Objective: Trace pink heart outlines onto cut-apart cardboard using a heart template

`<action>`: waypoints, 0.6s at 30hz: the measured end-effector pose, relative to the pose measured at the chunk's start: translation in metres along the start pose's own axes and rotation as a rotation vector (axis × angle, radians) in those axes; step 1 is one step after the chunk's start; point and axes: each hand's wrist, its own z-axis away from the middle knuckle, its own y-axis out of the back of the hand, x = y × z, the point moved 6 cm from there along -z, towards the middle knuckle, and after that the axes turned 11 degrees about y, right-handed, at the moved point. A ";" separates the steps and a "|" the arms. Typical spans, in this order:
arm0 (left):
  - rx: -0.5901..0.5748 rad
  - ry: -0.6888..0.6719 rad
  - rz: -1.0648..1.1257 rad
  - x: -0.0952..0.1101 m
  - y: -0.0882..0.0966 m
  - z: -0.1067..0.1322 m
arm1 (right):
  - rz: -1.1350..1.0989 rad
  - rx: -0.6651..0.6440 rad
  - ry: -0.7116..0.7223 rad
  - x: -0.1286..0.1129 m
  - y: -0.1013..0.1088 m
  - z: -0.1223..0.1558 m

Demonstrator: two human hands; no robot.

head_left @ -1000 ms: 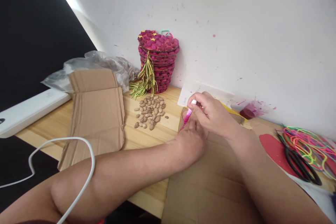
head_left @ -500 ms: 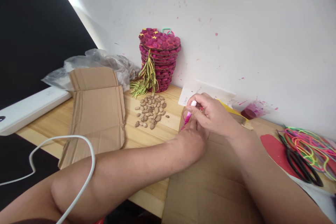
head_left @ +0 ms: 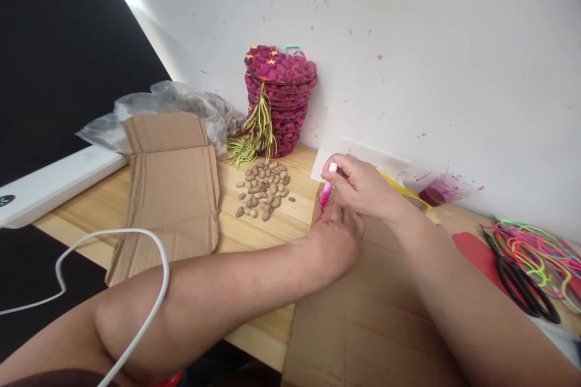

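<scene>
My right hand (head_left: 363, 188) pinches a pink marker (head_left: 325, 192) with a white end, its tip pointing down at the brown cardboard sheet (head_left: 345, 326). A pink mark shows close to the tip. Lying on the cardboard just below the marker is my left hand (head_left: 333, 242), its fingers stretched out and pressing down. Some of those fingertips are hidden behind the right hand. Left of the hands, a loose pile of brown beans or seeds (head_left: 267, 186) rests on the wooden table (head_left: 254, 239).
A magenta bumpy basket (head_left: 284, 112) with a yellow-green tassel stands by the wall. Folded cardboard (head_left: 175, 184), a plastic bag (head_left: 195, 103) and a white device (head_left: 59, 184) lie left. Black scissors (head_left: 521, 284) and bright cords (head_left: 535, 254) lie right. A white cable (head_left: 166, 266) crosses my left arm.
The marker stands slightly more upright, and my right hand has lifted a little. My left hand stays pressed on the cardboard. The whole view has shifted slightly.
</scene>
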 end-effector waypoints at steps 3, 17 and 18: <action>-0.050 -0.016 -0.021 -0.001 0.002 -0.001 | -0.002 0.021 -0.010 0.001 0.001 -0.002; -0.062 -0.030 -0.069 0.002 -0.003 -0.002 | -0.017 0.072 -0.017 0.012 -0.001 -0.014; -0.066 -0.032 -0.069 0.002 -0.003 -0.003 | -0.018 0.076 -0.020 0.013 -0.001 -0.014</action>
